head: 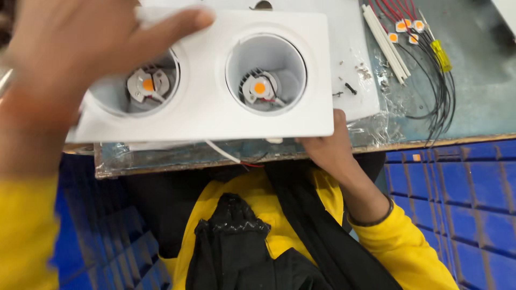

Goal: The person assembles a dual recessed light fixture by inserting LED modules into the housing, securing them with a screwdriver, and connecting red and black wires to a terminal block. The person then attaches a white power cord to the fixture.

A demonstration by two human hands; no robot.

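- The left hand (64,51) grips the left end of a white twin downlight housing (207,102), its fingers curled over the top edge and one finger stretched along that edge toward the middle.
- The right hand (328,147) clasps the housing's lower right corner from beneath, thumb against the side; a dark band sits on that wrist.
- The housing is held above the near edge of the worktop (484,96), tilted slightly, with both round openings facing up.
- Each opening holds a small orange LED chip: the left chip (148,85) and the right chip (259,87), each on a pale mount with thin wires.
- A white and red wire (228,154) trails out from under the housing's lower edge.
- Toward the far right part of the worktop lie loose LED chips (407,29) with red and black leads, white sticks (386,45) beside them, and a yellow-handled tool (441,53).
- Blue crates (457,182) stand below the worktop's near edge.
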